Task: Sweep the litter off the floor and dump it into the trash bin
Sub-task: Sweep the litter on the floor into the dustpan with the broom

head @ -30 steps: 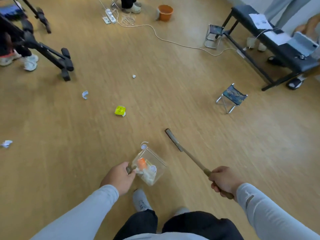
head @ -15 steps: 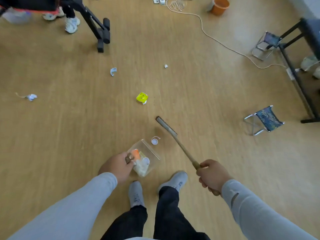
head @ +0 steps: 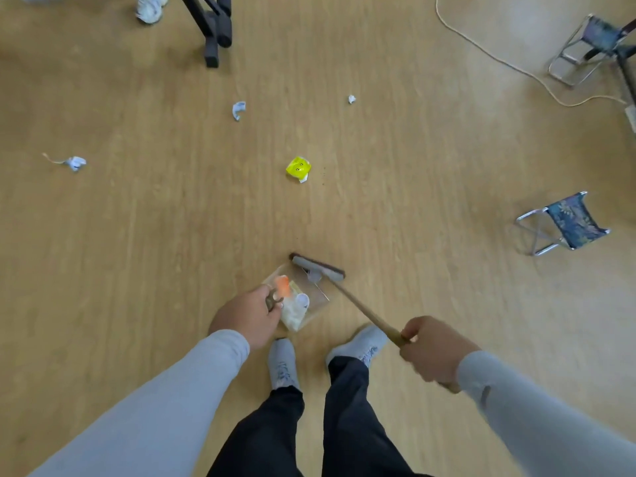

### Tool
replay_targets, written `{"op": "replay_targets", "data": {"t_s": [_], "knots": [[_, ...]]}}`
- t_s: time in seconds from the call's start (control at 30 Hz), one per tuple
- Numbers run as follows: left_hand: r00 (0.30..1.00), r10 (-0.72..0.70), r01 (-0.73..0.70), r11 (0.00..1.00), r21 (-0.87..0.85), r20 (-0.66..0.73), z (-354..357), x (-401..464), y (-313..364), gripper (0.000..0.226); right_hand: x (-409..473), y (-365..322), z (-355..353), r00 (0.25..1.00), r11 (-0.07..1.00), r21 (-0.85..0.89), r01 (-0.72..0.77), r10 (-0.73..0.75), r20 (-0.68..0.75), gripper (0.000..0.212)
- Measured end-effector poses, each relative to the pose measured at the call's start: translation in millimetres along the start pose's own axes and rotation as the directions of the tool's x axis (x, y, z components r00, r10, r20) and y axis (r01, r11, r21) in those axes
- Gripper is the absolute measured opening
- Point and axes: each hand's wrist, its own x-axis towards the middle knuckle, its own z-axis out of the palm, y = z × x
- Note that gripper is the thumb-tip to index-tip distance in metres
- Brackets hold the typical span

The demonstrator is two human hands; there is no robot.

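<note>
Where the wooden floor (head: 137, 253) fills nearly the whole head view, the person stands on it in dark trousers and pale shoes (head: 284, 363), both grey-sleeved arms reaching forward. At the right edge sits a folding stool (head: 568, 223) with a blue patterned seat, and a second stool (head: 585, 43) is in the upper right corner beside a pale cable (head: 499, 60) that runs across the boards. A black stand leg (head: 215, 32) comes down from the top edge.

Held low in front of the feet is a clear dustpan (head: 303, 297); the left hand (head: 246, 316) has its grip curled round the dustpan's handle. Inside lie an orange piece (head: 283, 284), a white cap and some pale scraps. The right hand (head: 435, 352) has its grip wrapped round the wooden shaft of the broom (head: 361, 304), whose grey head (head: 318, 266) lies across the far lip of the dustpan, touching it.

Litter on the floor, well apart from the dustpan: a yellow wrapper (head: 298, 168) straight ahead, a blue-white paper scrap (head: 238, 110) beyond it to the left, another crumpled scrap (head: 75, 163) with a thin tail far left, and a tiny white wad (head: 351, 99) further ahead.
</note>
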Motion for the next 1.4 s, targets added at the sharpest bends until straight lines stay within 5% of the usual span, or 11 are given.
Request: {"op": "replay_targets", "data": {"t_s": [0.13,0.37,0.63,0.9,1.4], "knots": [[1.0,-0.005,0.005,1.0,-0.003,-0.006,-4,2,-5,0.027,-37,17,-55,0.999,0.998,0.064,-0.021,0.018,0.041,0.015],[1.0,0.011,-0.011,1.0,-0.001,-0.001,-4,-1,-7,0.016,-39,5,-39,0.995,1.0,0.024,0.007,-0.004,-0.103,0.015],[0.998,-0.056,0.054,0.996,-0.075,-0.025,-35,-16,-9,0.021,-34,0,-46,0.99,0.957,0.29,0.016,0.026,-0.14,0.017],[0.983,-0.129,0.105,0.979,-0.176,-0.134,-92,-25,15,0.01,-28,-14,-94,0.981,0.938,0.329,0.107,-0.045,-0.191,0.017],[0.912,-0.298,0.205,0.926,-0.316,-0.283,-148,37,62,0.027,29,-66,-214,0.97,0.936,0.302,0.182,-0.121,-0.209,0.014]]}}
